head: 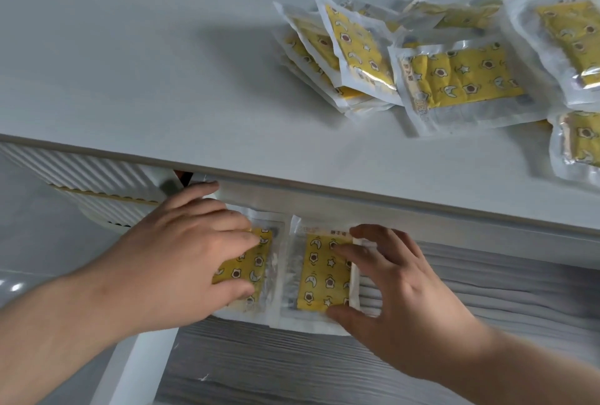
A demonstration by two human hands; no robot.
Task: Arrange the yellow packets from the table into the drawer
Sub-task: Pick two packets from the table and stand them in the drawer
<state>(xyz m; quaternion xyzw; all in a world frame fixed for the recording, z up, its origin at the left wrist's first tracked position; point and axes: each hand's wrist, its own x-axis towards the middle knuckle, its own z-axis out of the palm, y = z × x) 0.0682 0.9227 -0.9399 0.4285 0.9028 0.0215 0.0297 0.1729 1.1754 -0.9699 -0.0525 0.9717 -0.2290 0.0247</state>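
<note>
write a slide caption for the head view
Left hand presses one yellow plastic packet, right hand a second packet, in grey woodgrain drawer; more packets heaped on white table.

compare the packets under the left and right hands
The left packet is mostly hidden under the left hand; the right packet shows most of its face. The left packet's clear strip is on its right, the right packet's on its left. Both lie flat in the drawer.

A white ribbed panel (81,174) (tan strip across it) shows at left.
</note>
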